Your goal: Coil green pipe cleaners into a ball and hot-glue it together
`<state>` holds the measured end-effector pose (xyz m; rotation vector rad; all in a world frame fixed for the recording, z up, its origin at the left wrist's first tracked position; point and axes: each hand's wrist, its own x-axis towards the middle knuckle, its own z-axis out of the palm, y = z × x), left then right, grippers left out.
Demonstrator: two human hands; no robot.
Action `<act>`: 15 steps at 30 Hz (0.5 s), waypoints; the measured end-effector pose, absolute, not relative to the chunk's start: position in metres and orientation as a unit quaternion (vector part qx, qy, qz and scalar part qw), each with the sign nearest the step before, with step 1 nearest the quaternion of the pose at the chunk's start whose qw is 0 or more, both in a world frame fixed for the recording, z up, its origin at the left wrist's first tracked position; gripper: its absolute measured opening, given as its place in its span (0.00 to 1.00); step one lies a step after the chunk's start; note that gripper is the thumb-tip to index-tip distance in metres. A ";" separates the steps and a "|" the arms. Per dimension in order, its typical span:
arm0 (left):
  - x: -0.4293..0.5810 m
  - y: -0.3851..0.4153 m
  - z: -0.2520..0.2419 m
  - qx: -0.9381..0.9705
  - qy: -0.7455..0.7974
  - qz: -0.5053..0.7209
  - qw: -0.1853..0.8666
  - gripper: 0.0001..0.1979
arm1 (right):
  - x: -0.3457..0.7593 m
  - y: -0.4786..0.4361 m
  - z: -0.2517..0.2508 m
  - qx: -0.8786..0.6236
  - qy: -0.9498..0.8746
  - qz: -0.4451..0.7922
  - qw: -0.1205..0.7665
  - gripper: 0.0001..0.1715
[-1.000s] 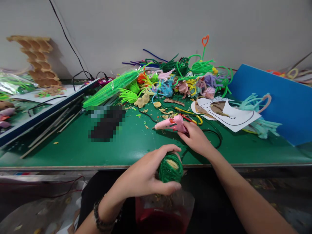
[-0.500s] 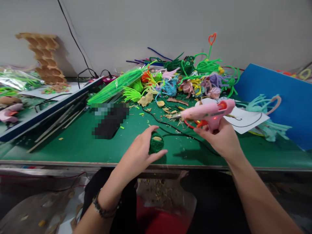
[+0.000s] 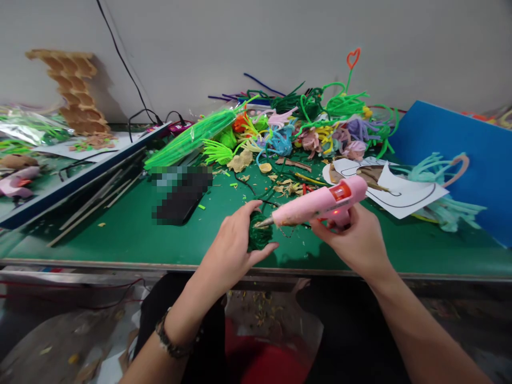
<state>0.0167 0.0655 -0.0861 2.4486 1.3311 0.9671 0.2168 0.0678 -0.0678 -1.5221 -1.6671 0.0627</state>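
Observation:
My right hand (image 3: pixel 352 237) is wrapped around the handle of a pink hot glue gun (image 3: pixel 316 205), whose small red light is lit. Its metal nozzle points left and down, at the top of a dark green fuzzy ball (image 3: pixel 261 238) with a tan patch. Whether the tip touches the patch, I cannot tell. My left hand (image 3: pixel 236 240) is closed around the ball's left side, thumb near me and fingers on the far side. The ball rests on or just over the green table (image 3: pixel 132 240).
Behind the hands lies a heap of coloured pipe cleaners (image 3: pixel 280 136). A bagged green bundle (image 3: pixel 192 138) and a dark blurred-out object (image 3: pixel 182 200) lie to the left. White paper (image 3: pixel 404 197) and a blue board (image 3: pixel 452 160) are on the right. Scraps and a cord lie mid-table.
My right hand has brought the glue gun left and down, so its nozzle is now at the green ball. My left hand still holds the ball, nearly in the same place.

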 end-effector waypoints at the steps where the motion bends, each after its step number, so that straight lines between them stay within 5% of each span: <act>1: 0.017 0.065 -0.085 0.828 0.448 0.326 0.091 0.29 | 0.217 0.068 -0.068 -0.610 -0.667 0.025 0.426 0.17; 15: 0.016 0.064 -0.086 0.836 0.442 0.323 0.040 0.30 | 0.216 0.065 -0.064 -0.595 -0.687 0.011 0.417 0.11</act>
